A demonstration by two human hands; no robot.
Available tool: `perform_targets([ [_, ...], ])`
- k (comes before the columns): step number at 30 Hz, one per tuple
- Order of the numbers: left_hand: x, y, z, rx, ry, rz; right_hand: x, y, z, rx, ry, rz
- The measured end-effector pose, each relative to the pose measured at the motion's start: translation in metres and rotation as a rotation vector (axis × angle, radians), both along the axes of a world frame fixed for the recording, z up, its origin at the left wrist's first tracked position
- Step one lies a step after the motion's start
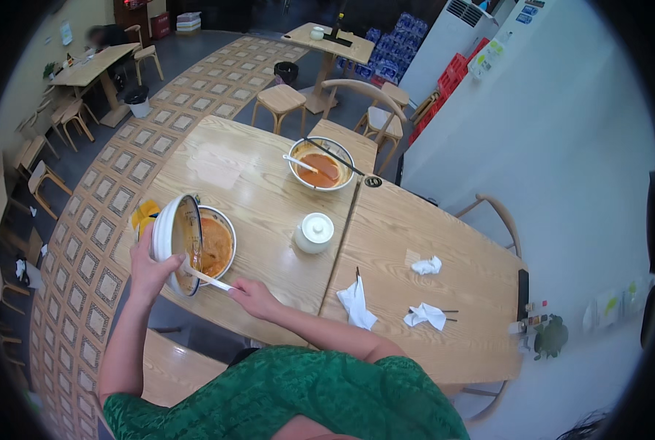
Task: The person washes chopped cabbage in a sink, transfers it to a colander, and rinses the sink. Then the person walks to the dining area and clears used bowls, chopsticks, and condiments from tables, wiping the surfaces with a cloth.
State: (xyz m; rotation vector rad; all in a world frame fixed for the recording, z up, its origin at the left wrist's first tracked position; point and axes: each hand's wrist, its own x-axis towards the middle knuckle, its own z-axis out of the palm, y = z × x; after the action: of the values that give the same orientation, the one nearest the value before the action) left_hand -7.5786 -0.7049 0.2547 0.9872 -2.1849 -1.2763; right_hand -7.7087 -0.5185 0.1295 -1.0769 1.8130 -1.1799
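Observation:
My left hand [150, 268] grips a white bowl [165, 234] with a dark blue rim, tilted on its side over a second bowl [232, 236] on the wooden table. Orange-brown soup [215, 246] fills part of that second bowl. In my right hand [253, 297] is the handle of a light-coloured spoon [212, 280], its far end at the tilted bowl's mouth. A yellow cloth or packet [144, 212] lies behind the tilted bowl. Farther off stands a third bowl [327, 187] with reddish soup, a white spoon [300, 163] in it and dark chopsticks [333, 155] across its rim.
A white lidded jar [314, 233] stands mid-table. Crumpled napkins [426, 266], some with chopsticks, lie on the adjoining table [470, 346]. A wooden chair [388, 99] and stool [281, 100] stand beyond. Toward the far left, a person [110, 37] sits at another table [93, 65].

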Motion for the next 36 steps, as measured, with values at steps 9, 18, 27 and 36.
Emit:
perform_targets([
  [9,-0.005,0.011,-0.007,-0.281,-0.181,0.029,0.001,0.005,-0.007,0.090,0.240,-0.088],
  [18,-0.002,0.007,-0.002,-0.338,-0.233,0.062,-0.003,-0.007,-0.021,0.193,0.391,-0.057],
  [27,-0.021,0.044,0.009,-0.605,-0.432,-0.043,0.007,-0.018,-0.009,0.064,0.251,-0.113],
  [36,-0.015,0.037,-0.008,-0.513,-0.346,0.005,0.011,-0.013,-0.018,0.163,0.482,0.101],
])
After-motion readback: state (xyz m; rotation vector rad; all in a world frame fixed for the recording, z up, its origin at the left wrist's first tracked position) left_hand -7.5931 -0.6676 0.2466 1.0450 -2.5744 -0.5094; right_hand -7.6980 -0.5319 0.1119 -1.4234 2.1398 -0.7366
